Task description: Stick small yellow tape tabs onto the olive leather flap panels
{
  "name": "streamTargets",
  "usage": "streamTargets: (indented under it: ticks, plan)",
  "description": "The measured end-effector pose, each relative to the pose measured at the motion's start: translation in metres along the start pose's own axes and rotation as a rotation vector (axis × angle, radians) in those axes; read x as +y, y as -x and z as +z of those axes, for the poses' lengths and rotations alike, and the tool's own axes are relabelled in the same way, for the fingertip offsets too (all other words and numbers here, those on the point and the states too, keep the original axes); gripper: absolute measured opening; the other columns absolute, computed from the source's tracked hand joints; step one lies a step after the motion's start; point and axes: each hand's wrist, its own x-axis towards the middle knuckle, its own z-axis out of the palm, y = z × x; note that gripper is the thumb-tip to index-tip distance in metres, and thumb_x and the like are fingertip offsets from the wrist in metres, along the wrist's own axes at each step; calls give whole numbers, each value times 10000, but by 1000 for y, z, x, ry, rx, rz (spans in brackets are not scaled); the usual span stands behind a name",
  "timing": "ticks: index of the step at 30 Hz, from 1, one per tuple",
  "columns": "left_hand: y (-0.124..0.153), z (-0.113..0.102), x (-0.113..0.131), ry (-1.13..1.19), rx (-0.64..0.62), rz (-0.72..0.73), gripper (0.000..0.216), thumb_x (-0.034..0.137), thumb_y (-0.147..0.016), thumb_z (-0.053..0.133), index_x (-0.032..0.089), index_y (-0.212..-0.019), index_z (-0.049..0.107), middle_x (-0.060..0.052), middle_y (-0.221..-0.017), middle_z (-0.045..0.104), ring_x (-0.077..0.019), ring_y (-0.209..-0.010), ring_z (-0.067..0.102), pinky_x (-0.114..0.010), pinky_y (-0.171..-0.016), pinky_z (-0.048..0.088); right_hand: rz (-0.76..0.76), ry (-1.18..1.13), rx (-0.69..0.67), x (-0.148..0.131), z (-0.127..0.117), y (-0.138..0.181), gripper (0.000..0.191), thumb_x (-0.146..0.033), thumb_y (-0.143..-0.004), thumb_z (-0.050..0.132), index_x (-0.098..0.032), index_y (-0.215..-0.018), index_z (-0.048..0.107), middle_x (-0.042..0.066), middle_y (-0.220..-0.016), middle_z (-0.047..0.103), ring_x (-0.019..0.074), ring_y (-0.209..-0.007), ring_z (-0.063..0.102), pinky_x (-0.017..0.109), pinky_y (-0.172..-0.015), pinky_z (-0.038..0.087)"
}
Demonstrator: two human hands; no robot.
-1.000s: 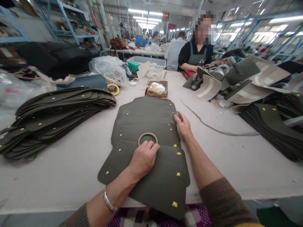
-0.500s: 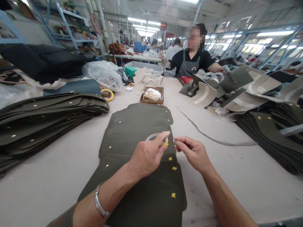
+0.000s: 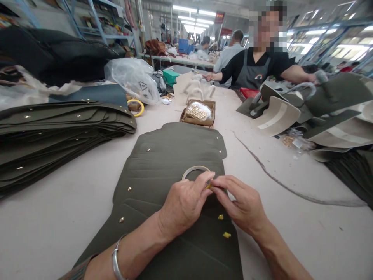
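1. Workshop space runs back under bright strip lights [image 3: 194,29], with blue metal shelving [image 3: 99,25] standing at the left.
2. Across the foreground spreads a pale worktable [image 3: 279,159].
3. Beyond it, facing this way, is a co-worker [image 3: 256,70] in a dark top and grey apron, arms reaching out to both sides.
4. Dark olive sheets [image 3: 175,153] lie overlapped in steps down the middle of the table, directly in front of the wearer and beneath both hands.
5. To their left rises a stack of studded panels [image 3: 58,132]; to their right, further back, sits a heap of curved olive and beige pieces [image 3: 276,114].
6. Over the sheets' right side, the left hand [image 3: 185,198] grips a tape roll [image 3: 196,168], whose near part is hidden by the fingers. The right hand [image 3: 247,202] comes in from the other side, thumb and finger pinched, its tips touching those of the left.
7. Just past the sheets' far edge stands a cardboard box [image 3: 201,120] of small gold-coloured parts.
8. Metal studs [image 3: 121,220] dot the sheets' left side; yellow bits [image 3: 226,235] stick near the right edge.
9. Between the meeting fingertips shows a tiny yellow scrap [image 3: 209,186].
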Motion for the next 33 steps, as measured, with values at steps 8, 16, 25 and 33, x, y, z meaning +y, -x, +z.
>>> streamTargets:
  ticks: [8,16,25,33]
  plan:
    - [0,-1,7,-34,-8,11,292,228,-965,411,194,-1255,421,-39,-999,699,-163,-745,665,-287,-706,522,-55,100,52,-6,2,-1,155,-82,-852,515,-192,-856,624,20,-754,667,134,-706,647,235,-663,510]
    - [-3,-11,14,-5,-49,-27,167,199,-952,414,199,-1026,564,10,-859,690,-138,-765,663,-228,-658,495,-97,313,141,-13,1,3,118,-82,-801,546,-172,-767,616,1,-654,649,109,-590,611,216,-589,464]
    - [-4,-20,23,-104,98,110,229,174,-946,392,163,-842,595,3,-701,633,-119,-654,603,-226,-649,479,733,-420,175,-20,2,-3,131,-267,-733,638,-158,-662,630,-21,-489,604,106,-430,568,214,-447,498]
    - [22,-4,13,-337,-187,98,116,173,-923,454,183,-899,567,-33,-838,592,-190,-761,527,-297,-661,474,851,-455,50,16,2,12,346,-465,-679,729,-129,-750,683,27,-609,648,133,-546,614,252,-519,558]
